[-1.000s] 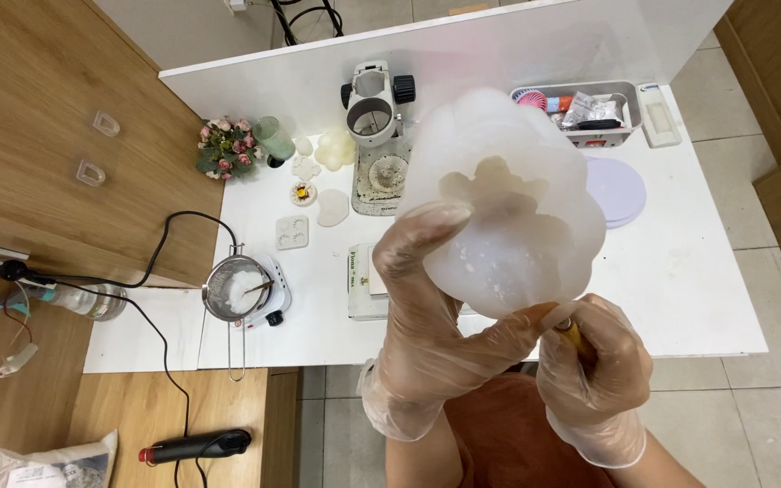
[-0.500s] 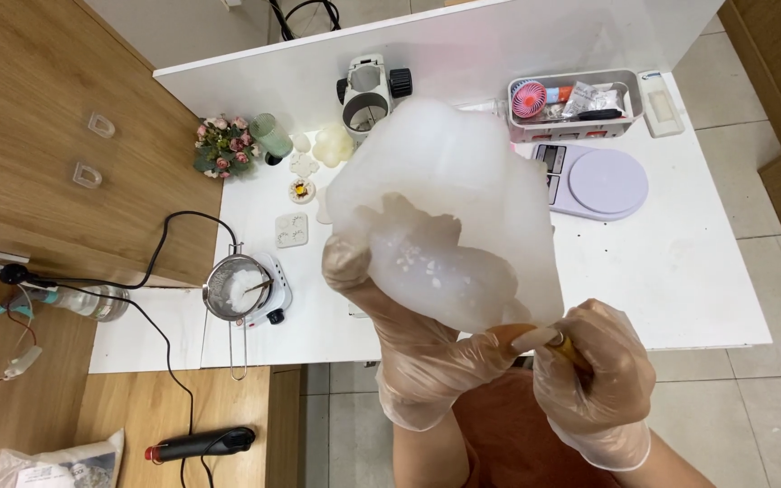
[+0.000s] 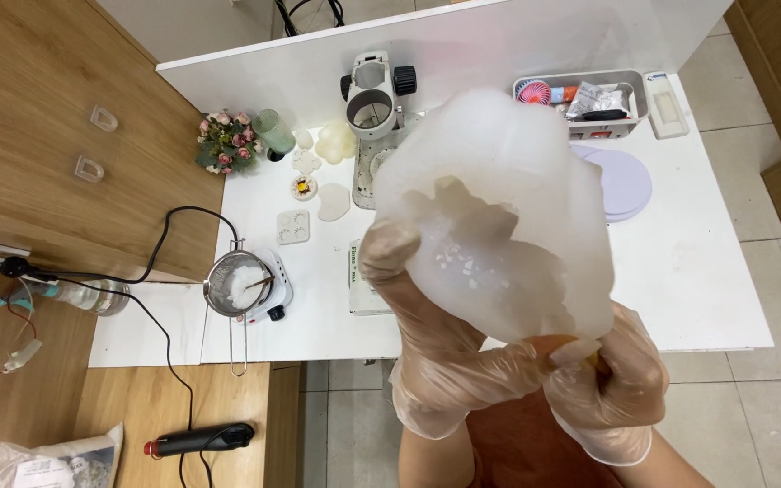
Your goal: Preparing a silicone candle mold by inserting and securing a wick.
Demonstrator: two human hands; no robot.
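White table (image 3: 707, 271) w/ microscope (image 3: 374, 95), melting pot (image 3: 235, 286); left hand (image 3: 436, 316) grip clamps translucent mould (image 3: 499, 217), hiding right hand (image 3: 612, 380) grip, can't tell

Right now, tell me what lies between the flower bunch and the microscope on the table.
In the head view, a green bottle and pale wax pieces lie between the flower bunch and the microscope.

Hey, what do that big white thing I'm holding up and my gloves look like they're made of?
White mould: probably silicone, translucent, matte, with soft floppy walls. Gloves on left hand and right hand: thin clear plastic film, wrinkled and glossy.
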